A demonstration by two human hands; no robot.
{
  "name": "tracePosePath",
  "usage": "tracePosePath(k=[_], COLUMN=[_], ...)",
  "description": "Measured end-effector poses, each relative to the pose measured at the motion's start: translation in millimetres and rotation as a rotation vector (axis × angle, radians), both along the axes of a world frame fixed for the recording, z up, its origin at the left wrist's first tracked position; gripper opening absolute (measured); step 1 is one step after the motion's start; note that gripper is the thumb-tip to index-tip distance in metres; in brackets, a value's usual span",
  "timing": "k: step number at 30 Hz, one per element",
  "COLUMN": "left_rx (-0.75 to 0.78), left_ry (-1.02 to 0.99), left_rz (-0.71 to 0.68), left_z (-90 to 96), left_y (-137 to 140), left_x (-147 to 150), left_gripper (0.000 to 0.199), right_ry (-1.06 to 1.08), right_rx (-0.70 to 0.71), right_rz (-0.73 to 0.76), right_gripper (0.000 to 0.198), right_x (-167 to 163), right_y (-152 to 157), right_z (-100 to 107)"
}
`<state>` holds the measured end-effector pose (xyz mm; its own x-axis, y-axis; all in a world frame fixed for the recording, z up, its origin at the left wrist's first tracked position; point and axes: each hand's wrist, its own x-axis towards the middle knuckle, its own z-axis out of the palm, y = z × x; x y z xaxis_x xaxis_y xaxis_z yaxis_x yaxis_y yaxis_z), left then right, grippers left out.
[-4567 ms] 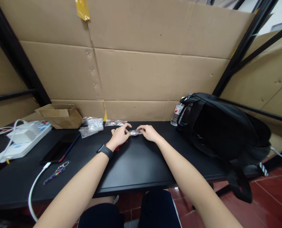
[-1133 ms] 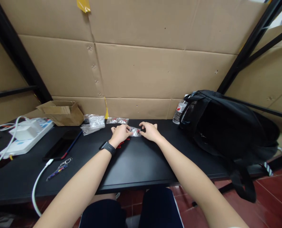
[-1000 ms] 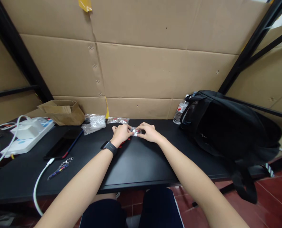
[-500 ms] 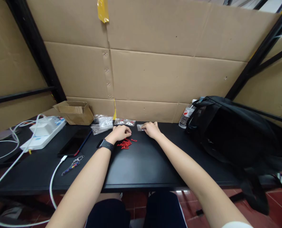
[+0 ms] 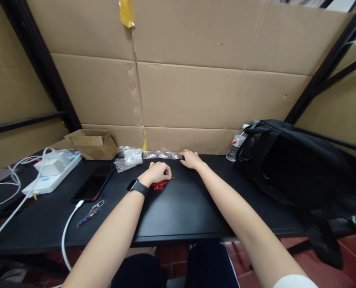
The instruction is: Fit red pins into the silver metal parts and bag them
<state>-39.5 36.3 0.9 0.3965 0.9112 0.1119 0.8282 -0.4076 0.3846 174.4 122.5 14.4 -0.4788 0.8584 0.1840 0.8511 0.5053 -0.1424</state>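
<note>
Two bare forearms stretch over the black table on my feed, passing a keychain and a dark phone at left. Further in, I see red loops partly under the left hand, its fingers curled narrow, though I cannot tell whether they grip one. Beyond, the right hand has narrowed fingers at the rightmost clear packet, pinched or merely touched I cannot tell, in line with two more packets before the cardboard wall.

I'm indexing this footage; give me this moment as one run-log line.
left hand: at red loops; right hand: at rightmost clear packet; packets: three in a row; bottle: beside black backpack
</note>
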Motion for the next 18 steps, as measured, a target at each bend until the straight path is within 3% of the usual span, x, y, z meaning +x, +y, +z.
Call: tracePosePath(k=[2,5,8,12,18], left_rx=[0.027,0.076,0.125,0.197,0.296], left_ry=[-0.003,-0.026,-0.088,-0.203,-0.186], left_rz=[0.012,0.039,0.054,0.103,0.137], left_z=[-2.1,-2.3,-0.5,0.7,0.3], left_y=[0,-1,-4,-8,-11], left_x=[3,7,13,22,35], left_gripper=[0.006,0.01,0.008,0.013,0.013], right_ry=[-0.005,0.002,-0.002,-0.03,0.03], right_rx=[-0.062,-0.222,-0.321,-0.372,-0.344], right_rz=[0.001,-0.001,-0.034,-0.034,-0.03], right_gripper=[0.047,0.073,0.072,0.07,0.054], right_x=[28,75,106,113,111], right_y=[-7,-20,-32,-43,-47], right_z=[7,15,18,21,23])
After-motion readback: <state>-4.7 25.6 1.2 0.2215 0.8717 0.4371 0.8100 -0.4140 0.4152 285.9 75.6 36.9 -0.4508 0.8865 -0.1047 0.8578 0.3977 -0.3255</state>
